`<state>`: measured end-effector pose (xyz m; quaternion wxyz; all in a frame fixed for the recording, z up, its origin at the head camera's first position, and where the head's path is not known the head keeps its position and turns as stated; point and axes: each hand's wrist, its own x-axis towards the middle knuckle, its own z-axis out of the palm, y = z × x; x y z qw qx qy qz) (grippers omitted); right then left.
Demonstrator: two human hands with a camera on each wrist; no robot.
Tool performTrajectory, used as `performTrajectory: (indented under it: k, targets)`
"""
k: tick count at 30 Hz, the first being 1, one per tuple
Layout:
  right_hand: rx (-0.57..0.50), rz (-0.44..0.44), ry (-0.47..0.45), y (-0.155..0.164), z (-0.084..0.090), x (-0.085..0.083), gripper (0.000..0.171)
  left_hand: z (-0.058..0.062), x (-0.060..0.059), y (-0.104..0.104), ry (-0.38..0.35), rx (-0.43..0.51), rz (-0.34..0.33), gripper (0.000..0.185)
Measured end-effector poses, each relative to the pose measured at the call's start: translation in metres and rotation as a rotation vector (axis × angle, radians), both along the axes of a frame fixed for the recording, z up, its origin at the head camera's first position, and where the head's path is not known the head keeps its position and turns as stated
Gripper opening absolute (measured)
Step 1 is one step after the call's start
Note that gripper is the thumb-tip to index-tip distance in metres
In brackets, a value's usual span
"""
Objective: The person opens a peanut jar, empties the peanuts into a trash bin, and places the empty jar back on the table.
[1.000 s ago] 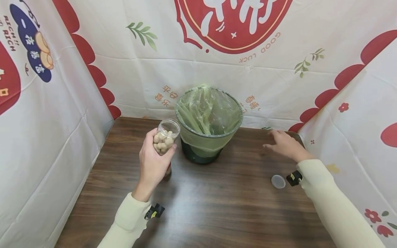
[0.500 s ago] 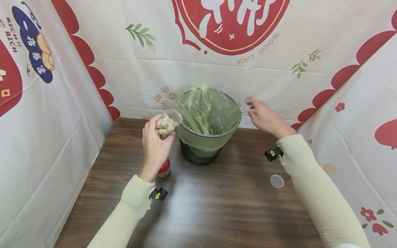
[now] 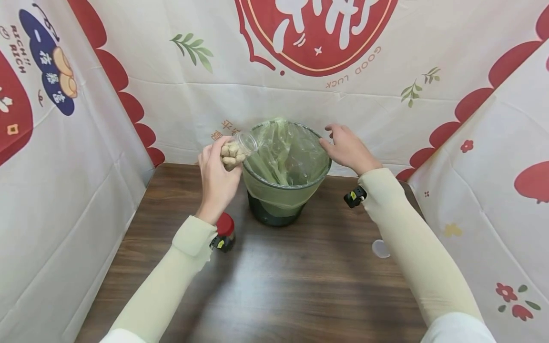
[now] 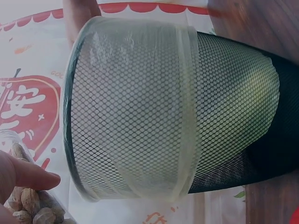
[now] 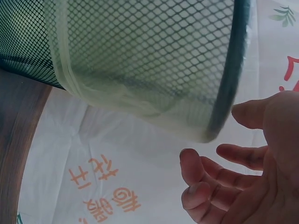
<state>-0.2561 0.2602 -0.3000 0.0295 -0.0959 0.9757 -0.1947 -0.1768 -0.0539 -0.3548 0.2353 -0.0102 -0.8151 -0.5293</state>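
My left hand [image 3: 218, 174] grips a clear jar of peanuts [image 3: 236, 147], tipped so its open mouth leans over the left rim of a mesh bin [image 3: 286, 181] lined with a green bag. The left wrist view shows the peanuts in the jar [image 4: 28, 207] under my fingers, beside the bin's mesh wall [image 4: 140, 107]. My right hand [image 3: 345, 147] hovers at the bin's right rim with loosely spread fingers, holding nothing. In the right wrist view that right hand [image 5: 233, 179] is apart from the bin's rim [image 5: 229, 74].
A small jar with a red cap [image 3: 226, 228] stands on the dark wooden table [image 3: 274, 286] below my left wrist. A clear round lid [image 3: 380, 248] lies on the table at the right. Printed cloth walls close in the back and both sides.
My left hand has lifted the peanut jar up and tilted it toward the bin. My right hand rose from the table at the right to the bin's right rim.
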Motion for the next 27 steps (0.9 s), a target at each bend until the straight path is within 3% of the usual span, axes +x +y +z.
performTrajectory:
  k: [7,18,27]
  targets:
    - [0.063,0.013,0.009,-0.013,-0.005,-0.009,0.058,0.009,-0.012,0.0,0.02,-0.058,-0.045,0.058]
    - [0.124,0.014,0.062,-0.019,-0.017,-0.004,0.051,0.023,-0.025,0.001,0.007,-0.158,-0.103,0.065]
    - [0.146,0.019,0.126,-0.019,-0.025,0.0,0.051,0.044,-0.034,0.0,0.154,-0.277,-0.116,0.063]
